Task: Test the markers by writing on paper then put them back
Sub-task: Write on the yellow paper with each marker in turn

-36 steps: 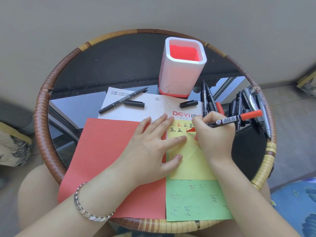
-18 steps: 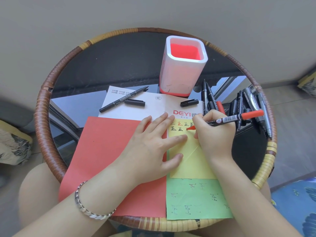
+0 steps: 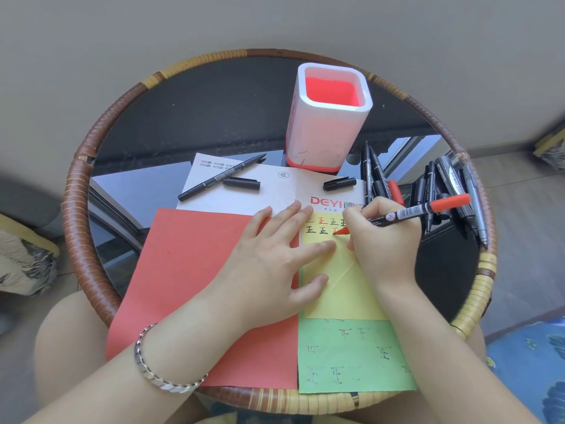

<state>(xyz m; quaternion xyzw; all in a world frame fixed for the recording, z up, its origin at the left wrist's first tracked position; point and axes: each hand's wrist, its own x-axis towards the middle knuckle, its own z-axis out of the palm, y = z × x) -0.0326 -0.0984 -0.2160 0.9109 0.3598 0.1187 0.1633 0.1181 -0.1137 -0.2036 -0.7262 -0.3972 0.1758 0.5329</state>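
Note:
My right hand [image 3: 382,240] grips a red marker [image 3: 425,211] with its tip on the yellow paper [image 3: 345,289], beside two rows of black and red characters. My left hand [image 3: 275,264] lies flat with fingers spread, pressing the yellow paper and the red sheet [image 3: 189,270]. A pile of black markers [image 3: 443,191] lies at the table's right. An uncapped black marker [image 3: 220,178] and two loose black caps [image 3: 241,182] [image 3: 339,183] rest on the white paper [image 3: 275,194]. The white pen holder [image 3: 328,117] with a red inside stands behind, nothing visible in it.
A green paper [image 3: 351,356] with faint characters lies at the front edge. The round table has a dark glass top [image 3: 198,117] and a woven rattan rim [image 3: 79,209]. My knees show below the rim. A cushion [image 3: 21,261] sits at the left, floor at the right.
My right hand has shifted slightly while writing a red character in the second row. My left hand stays pressed on the papers.

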